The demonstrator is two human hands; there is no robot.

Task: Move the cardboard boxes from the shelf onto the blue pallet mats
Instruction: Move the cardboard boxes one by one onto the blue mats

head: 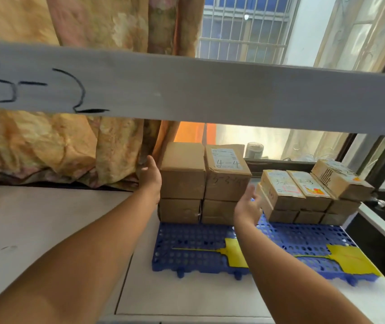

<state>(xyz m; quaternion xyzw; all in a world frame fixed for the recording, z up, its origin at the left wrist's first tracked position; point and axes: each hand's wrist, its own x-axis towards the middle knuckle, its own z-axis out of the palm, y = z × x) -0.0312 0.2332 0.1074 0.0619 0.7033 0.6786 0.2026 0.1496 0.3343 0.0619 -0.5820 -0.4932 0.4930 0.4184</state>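
Observation:
Two blue pallet mats (193, 244) lie side by side on the white shelf board. On the left mat stands a two-high stack of plain cardboard boxes (182, 174), one marked "4-4" (227, 170). My left hand (151, 177) lies flat against the left side of this stack, fingers straight. My right hand (247, 205) hovers open just right of the stack, in the gap before a second group of smaller labelled boxes (296, 191) on the right mat. Neither hand holds anything.
A grey shelf beam (186, 87) marked "3-2" crosses overhead. Yellow tags (234, 252) lie on the mats. A patterned curtain (58, 146) hangs behind on the left; a barred window and a jar (254, 149) sit behind on the right.

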